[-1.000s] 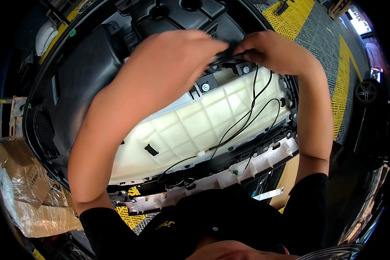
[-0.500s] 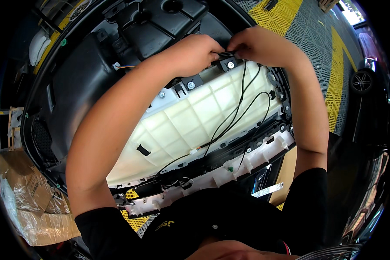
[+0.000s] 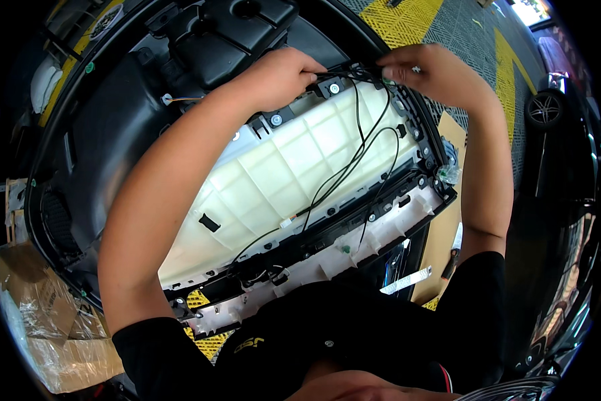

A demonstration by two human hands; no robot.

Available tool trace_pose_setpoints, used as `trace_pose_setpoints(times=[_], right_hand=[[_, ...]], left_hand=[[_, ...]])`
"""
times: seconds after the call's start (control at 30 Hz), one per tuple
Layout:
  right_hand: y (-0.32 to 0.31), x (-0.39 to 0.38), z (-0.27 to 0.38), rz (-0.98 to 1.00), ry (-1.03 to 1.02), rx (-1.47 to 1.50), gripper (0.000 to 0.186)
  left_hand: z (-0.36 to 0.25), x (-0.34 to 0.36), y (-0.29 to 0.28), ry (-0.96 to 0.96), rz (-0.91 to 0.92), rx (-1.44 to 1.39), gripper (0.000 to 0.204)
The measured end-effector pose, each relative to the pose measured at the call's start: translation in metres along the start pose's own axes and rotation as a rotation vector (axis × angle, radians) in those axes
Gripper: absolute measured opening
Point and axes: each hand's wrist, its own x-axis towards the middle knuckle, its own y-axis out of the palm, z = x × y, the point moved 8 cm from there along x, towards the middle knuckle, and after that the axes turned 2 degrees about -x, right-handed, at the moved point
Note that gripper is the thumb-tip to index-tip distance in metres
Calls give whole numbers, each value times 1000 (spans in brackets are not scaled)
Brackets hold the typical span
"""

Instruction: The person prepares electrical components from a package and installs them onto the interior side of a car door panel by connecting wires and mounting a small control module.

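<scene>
Several thin black cables (image 3: 361, 144) run over a white ribbed plastic panel (image 3: 280, 170) fitted in a black car-body part, probably a trunk opening. At the panel's far edge, my left hand (image 3: 280, 79) is closed in a pinch on a black cable. My right hand (image 3: 428, 72) is at the far right corner of the opening, its fingers bent together beside the cables. What lies in its fingertips is too small to make out; a small whitish spot shows between its fingers. A white connector (image 3: 287, 222) joins cables near the panel's near edge.
A black moulded tray (image 3: 227, 40) sits beyond my left hand. Nearer me runs a pale trim strip (image 3: 327, 264) with clips. Wrapped cardboard boxes (image 3: 53, 314) stand at the left, and a dark car (image 3: 561, 147) is at the right beyond a cardboard sheet (image 3: 440, 254).
My hands have moved apart. The right hand has shifted right to the corner, while the left remains on the cable at the panel's far edge. The whole view has shifted slightly.
</scene>
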Motion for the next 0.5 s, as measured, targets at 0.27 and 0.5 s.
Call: trace_pose_setpoints(times=[0.27, 0.5], right_hand=[[21, -45, 23, 7, 150, 194, 45], [95, -62, 40, -35, 250, 611, 25]], left_hand=[[11, 4, 3, -16, 0, -107, 29], [7, 8, 4, -115, -8, -249, 22]])
